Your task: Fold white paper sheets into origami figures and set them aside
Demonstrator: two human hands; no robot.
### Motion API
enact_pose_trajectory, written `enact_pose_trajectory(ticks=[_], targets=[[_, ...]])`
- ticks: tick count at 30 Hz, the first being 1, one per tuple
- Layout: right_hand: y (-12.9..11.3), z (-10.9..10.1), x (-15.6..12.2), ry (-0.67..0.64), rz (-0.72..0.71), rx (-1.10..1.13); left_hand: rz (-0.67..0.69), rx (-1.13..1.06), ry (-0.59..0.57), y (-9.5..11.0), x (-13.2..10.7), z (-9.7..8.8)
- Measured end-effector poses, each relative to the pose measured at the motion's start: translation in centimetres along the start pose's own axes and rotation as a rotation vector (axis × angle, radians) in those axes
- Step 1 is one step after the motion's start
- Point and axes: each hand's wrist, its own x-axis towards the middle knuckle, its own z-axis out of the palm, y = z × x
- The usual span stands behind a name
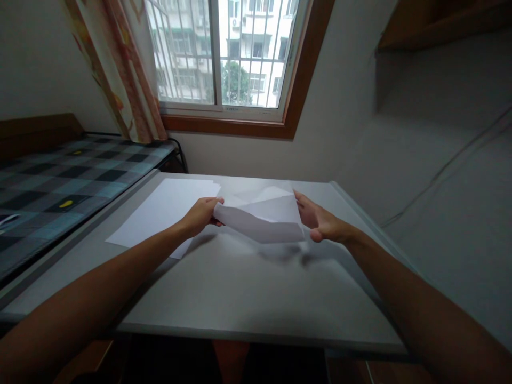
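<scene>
A creased white sheet of paper [262,216] hangs a little above the grey table [240,288], held between both hands. My left hand [200,215] pinches its left edge with closed fingers. At the sheet's right edge is my right hand [320,221], palm turned inward, fingers partly extended along the edge with the thumb under it. Fold lines show across the sheet, and its front part curls downward. The paper casts a blurred shadow on the table below.
A stack of flat white sheets [160,210] lies on the table's left side. A bed with a checked cover [60,181] adjoins the table on the left. A window [224,53] and curtain [120,69] stand behind; a wall runs along the right.
</scene>
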Motion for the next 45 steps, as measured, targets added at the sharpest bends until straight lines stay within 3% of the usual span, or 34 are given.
enact_pose_trajectory(ticks=[2,5,8,11,19,25,30,36,45], targets=[[0.3,0.5,0.2,0.042,0.072,0.060,-0.053,-0.024,0.001,-0.4,0.2,-0.1],[1.6,1.1,0.6,0.239,0.189,0.196,-0.095,-0.056,0.007,-0.6,0.4,-0.3],[3.0,1.3,1.0,0.472,0.249,0.238,-0.024,-0.123,-0.042,-0.4,0.3,-0.3],[3.5,1.1,1.1,0.577,0.229,0.216,0.087,-0.084,-0.081,0.1,-0.1,-0.1],[2.4,1.6,1.2,0.593,0.196,0.164,0.185,0.057,0.041,0.4,-0.7,0.3],[3.2,1.6,1.2,0.670,0.189,0.172,0.203,0.081,0.096,0.4,-0.9,0.6],[3.9,1.2,1.2,0.686,0.163,0.169,0.179,0.070,0.092,0.3,-0.9,0.7],[3.5,1.2,1.1,0.711,0.171,0.182,0.126,0.012,-0.052,0.1,-0.8,0.4],[2.8,1.2,1.6,0.752,0.188,0.238,0.252,-0.017,0.084,0.5,-0.9,0.4]])
